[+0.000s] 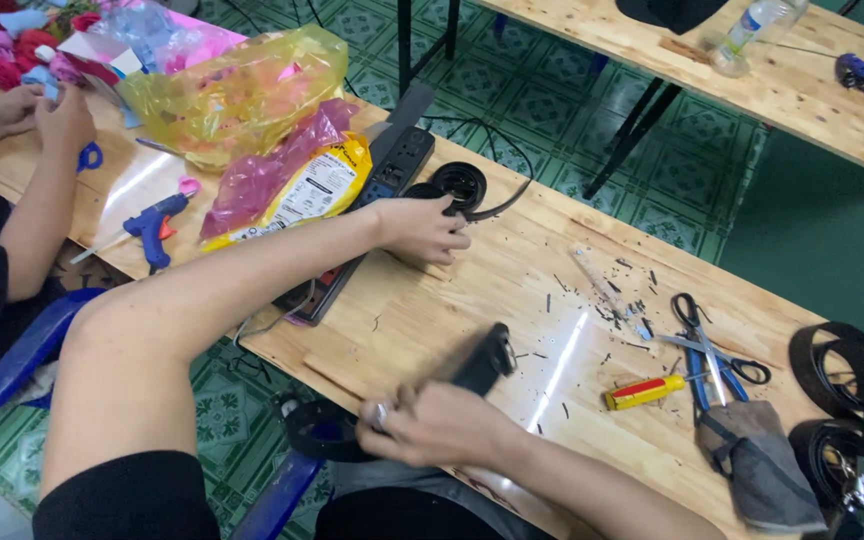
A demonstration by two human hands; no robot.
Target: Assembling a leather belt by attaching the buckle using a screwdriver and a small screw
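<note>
left hand (422, 230) reaches out across the wooden table (422, 320), and we see it resting on the board with its fingers closing around the edge of a black roll of strap (460, 185). the roll lies flat, just beside the far end of a black power strip (377, 205), and a loose black tail curves off it to the right. right hand (432, 425) sits at the near table edge, clamped shut on a black strap piece (482, 362) that stands tilted up from the fist; this part is blurred, so we cannot tell its exact shape.

we note small black offcuts scattered over the board to the right of both hands. beyond them lie a red and yellow screwdriver (644, 392), blue-handled scissors (707, 350) and a grey cloth pouch (757, 465), with two more black rolls (842, 370) at the table's right end.

at the left, another person's hands (37, 110) work apart from ours, near a blue glue gun (152, 225) and a yellow plastic bag (242, 90).
</note>
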